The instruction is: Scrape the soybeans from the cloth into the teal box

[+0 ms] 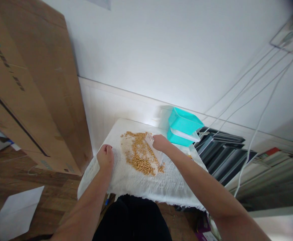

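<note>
A heap of round golden-yellow beans (142, 164) lies spread over a white cloth (133, 185) on a small table. Fine pale grains (127, 147) are mixed in, thickest on the heap's left side. My right hand (159, 142) is closed on a white plastic piece with small holes (149, 138), which touches the heap's right edge; its full shape is partly hidden. My left hand (105, 155) rests as a fist on the cloth, left of the beans. Whether anything is inside that fist cannot be seen.
Two turquoise bins (185, 120), stacked, stand at the table's back right against the wall. A tall cardboard box (36, 83) rises on the left. Dark flat panels (220, 157) lean at the right, with white cables (257, 124) hanging before them. White paper (18, 214) lies on the floor.
</note>
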Demonstrator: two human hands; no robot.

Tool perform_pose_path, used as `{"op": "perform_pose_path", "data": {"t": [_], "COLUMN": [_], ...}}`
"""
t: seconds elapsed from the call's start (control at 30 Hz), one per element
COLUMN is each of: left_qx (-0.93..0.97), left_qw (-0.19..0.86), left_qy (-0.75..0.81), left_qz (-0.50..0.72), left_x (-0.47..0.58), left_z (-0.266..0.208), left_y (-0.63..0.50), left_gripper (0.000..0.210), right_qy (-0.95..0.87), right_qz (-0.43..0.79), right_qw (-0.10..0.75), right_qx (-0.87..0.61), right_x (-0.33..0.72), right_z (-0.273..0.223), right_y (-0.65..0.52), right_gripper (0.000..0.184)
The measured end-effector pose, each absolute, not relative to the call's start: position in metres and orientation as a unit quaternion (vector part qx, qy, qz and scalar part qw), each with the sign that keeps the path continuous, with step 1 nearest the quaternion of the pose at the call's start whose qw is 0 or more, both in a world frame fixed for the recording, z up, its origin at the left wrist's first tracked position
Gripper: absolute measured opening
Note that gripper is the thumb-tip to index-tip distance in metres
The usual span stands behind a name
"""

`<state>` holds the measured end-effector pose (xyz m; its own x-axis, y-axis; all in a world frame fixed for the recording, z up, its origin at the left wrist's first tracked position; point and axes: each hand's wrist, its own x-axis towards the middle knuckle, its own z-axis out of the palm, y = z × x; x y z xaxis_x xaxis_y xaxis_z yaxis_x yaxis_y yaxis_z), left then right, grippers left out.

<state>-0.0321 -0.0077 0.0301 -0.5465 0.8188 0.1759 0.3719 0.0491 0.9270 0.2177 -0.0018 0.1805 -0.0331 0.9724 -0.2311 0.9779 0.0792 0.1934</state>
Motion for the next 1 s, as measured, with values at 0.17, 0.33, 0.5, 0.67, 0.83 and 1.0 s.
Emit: {"op": "perform_pose_path", "data": {"t": [0.17, 0.33, 0.5, 0.67, 0.83, 1.0], "left_qx": [0.416, 0.419, 0.427, 0.419, 0.405, 0.413], "left_qw": [0.228, 0.224, 0.219, 0.222, 0.231, 0.240], "left_qy": [0.688, 0.691, 0.687, 0.691, 0.692, 0.687], "left_qz": [0.550, 0.546, 0.546, 0.546, 0.552, 0.547], "left_x": [-0.032, -0.033, -0.033, -0.030, -0.031, -0.031], "left_z": [0.031, 0.026, 0.025, 0.029, 0.033, 0.033], "left_y": [-0.007, -0.004, -0.004, -0.005, -0.008, -0.010], "left_gripper": [0.022, 0.020, 0.021, 0.020, 0.020, 0.020], "right_qy": [0.703, 0.693, 0.673, 0.664, 0.675, 0.686], "right_qz": [-0.009, -0.025, 0.012, -0.010, -0.018, -0.025], "right_qw": [0.127, 0.115, 0.142, 0.143, 0.149, 0.154], "right_qx": [0.700, 0.711, 0.726, 0.734, 0.722, 0.710], "right_x": [0.246, 0.274, 0.296, 0.294, 0.267, 0.240], "right_z": [0.191, 0.195, 0.177, 0.164, 0.169, 0.178], "right_y": [0.002, -0.013, -0.034, -0.047, -0.053, -0.055], "right_gripper": [0.043, 0.042, 0.039, 0.039, 0.041, 0.041]}}
